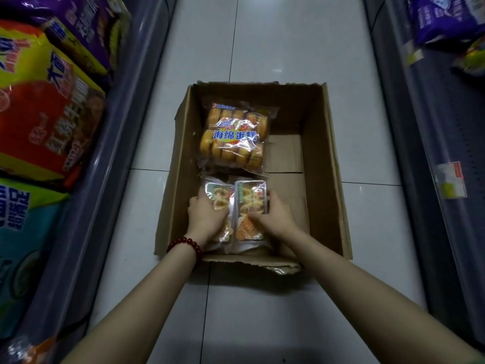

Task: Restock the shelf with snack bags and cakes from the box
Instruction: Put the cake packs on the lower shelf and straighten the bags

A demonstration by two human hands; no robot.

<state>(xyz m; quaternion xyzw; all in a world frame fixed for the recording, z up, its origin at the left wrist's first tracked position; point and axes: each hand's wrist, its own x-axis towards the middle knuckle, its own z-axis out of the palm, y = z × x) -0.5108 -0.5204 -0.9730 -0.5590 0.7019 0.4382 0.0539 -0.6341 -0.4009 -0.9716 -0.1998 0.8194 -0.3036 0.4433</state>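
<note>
Both arms reach straight down into the open brown cardboard box (328, 164) on the tiled floor. The left hand (207, 215) curls around one clear-wrapped cake pack (219, 195), the right hand (273, 216) clasps its neighbour (250, 198), side by side. Beyond them lies a clear bag of golden sponge cakes (233, 136).

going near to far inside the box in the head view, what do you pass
near wall of the box → left hand and right hand, side by side on the two cake trays → bag of sponge cakes → far wall of the box
</note>
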